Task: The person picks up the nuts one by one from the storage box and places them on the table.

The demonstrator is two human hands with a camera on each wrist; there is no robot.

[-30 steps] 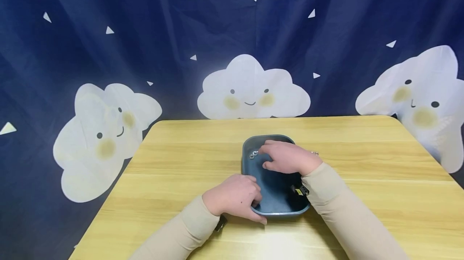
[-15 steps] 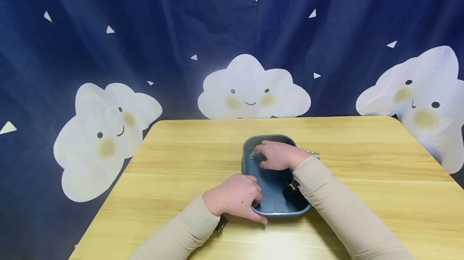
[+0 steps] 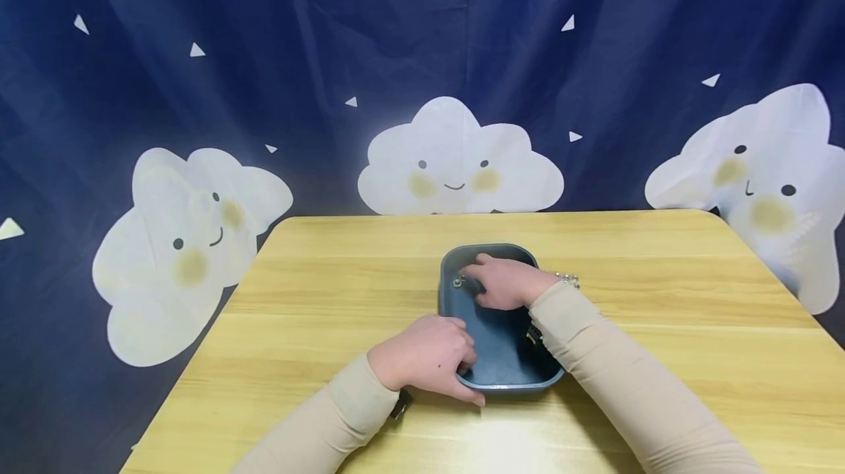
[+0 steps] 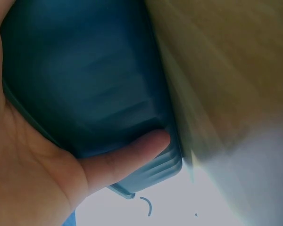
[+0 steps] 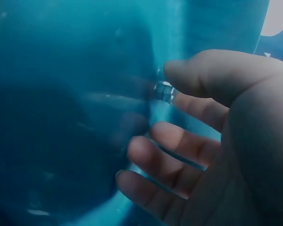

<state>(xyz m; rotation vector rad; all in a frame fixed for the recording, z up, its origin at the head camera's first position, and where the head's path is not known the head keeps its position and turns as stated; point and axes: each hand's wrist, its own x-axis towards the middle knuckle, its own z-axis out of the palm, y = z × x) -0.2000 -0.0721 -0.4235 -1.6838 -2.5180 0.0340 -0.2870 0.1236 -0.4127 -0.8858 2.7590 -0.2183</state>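
My left hand point(image 3: 425, 356) grips the near left rim of a dark blue-grey plastic bin point(image 3: 502, 388), fingers curled inside and thumb outside. The left wrist view shows that thumb lying along the bin's outer wall. Inside the bin reaches my right hand point(image 3: 505, 283), its index finger stretched toward the far left corner. A small silvery metal nut point(image 3: 458, 282) lies there by the fingertip. Close up in the right wrist view, a shiny faceted nut point(image 5: 164, 92) sits right at the index fingertip, the thumb just above and the other fingers loosely bent.
Several small silvery pieces point(image 3: 569, 280) are on the table just right of the bin, partly hidden behind the right sleeve. The wooden table point(image 3: 330, 283) spreads around it. A dark blue curtain point(image 3: 317, 34) with white clouds hangs behind.
My right hand has moved a little left, its index finger reaching farther into the corner. Two nuts showed there before; one shows now in the head view. The left hand has stayed put.
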